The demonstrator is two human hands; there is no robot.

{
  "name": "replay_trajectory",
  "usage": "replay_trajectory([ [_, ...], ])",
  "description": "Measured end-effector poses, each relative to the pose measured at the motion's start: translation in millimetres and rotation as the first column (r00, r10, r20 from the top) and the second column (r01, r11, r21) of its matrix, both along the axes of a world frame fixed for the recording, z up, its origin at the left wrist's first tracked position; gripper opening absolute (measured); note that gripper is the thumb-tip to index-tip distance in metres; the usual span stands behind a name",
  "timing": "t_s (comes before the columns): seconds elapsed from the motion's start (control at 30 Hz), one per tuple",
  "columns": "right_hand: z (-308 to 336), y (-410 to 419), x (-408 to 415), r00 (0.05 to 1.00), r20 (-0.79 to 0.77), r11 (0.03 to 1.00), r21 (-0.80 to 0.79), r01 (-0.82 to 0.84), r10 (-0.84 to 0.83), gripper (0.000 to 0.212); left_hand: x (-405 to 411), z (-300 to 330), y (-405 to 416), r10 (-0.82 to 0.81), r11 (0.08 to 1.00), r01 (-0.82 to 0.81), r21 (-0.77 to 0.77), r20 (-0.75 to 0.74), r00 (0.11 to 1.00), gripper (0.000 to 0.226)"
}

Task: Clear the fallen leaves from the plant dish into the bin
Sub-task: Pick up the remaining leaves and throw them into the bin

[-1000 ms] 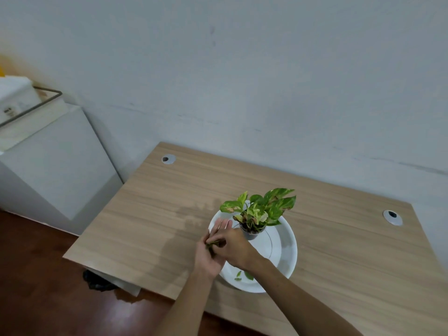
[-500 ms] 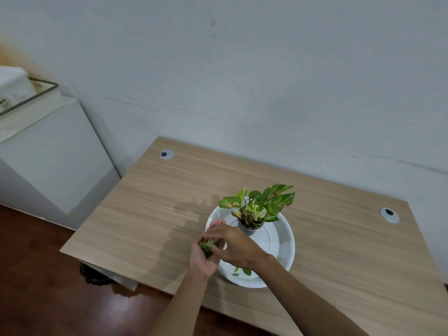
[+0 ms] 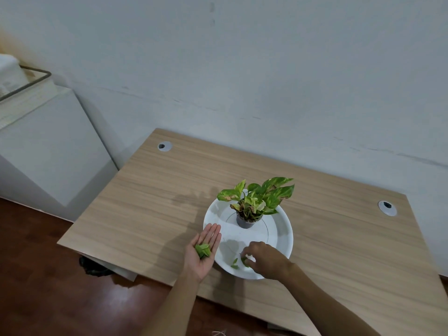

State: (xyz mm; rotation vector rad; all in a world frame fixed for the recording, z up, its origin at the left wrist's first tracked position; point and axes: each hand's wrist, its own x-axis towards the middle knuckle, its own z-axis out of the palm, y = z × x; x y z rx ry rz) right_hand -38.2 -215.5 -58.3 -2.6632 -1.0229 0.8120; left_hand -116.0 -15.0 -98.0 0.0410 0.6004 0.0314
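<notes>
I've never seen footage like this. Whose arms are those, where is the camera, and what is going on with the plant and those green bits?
There is no machine here: the arms belong to a person, and the one picture comes from a wide-angle camera worn on their head, looking forward and down. That is why the wall and desk edges seem to bend.

On the wooden desk sits a round white dish with a small potted plant standing upright in it. The left hand is held open, palm up, beside the dish's left rim, with a little pile of picked leaves lying on the palm. The right hand reaches into the near part of the dish, its fingers closing on a fallen leaf. Another loose leaf lies just left of it. No bin is clearly in view.
</notes>
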Motion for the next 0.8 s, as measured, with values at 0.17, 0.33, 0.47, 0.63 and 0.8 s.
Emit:
replay_trajectory([
  [0.17, -22.8, 6.2, -5.9, 0.980, -0.034, 0.980, 0.000, 0.198, -0.198, 0.041, -1.5, -6.0, -6.9, -0.012, 1.000, 0.012, -0.004, -0.001, 1.000, 0.046],
  [0.33, -32.0, 23.8, -16.0, 1.000, 0.018, 0.999, 0.039, 0.016, -0.017, 0.023, 0.9, -5.7, -6.2, -0.033, 0.999, 0.034, 0.034, -0.019, 0.999, 0.046],
  [0.47, -30.9, 25.4, -14.5, 0.988, 0.041, 0.987, 0.055, -0.148, 0.146, 0.029, -0.3, -4.6, -7.3, -0.030, 0.999, 0.031, 0.037, -0.026, 0.999, 0.046],
  [0.63, -30.3, 31.4, -7.3, 0.988, -0.049, 0.988, 0.063, -0.143, 0.146, 0.028, -1.2, -3.8, -8.6, -0.017, 0.999, 0.018, 0.037, -0.032, 0.999, 0.046],
  [0.8, -29.6, 39.3, -6.3, 0.978, -0.210, 0.992, 0.123, 0.021, 0.006, 0.030, 0.0, -5.1, -9.0, 0.020, 1.000, -0.020, 0.012, -0.037, 0.999, 0.046],
])
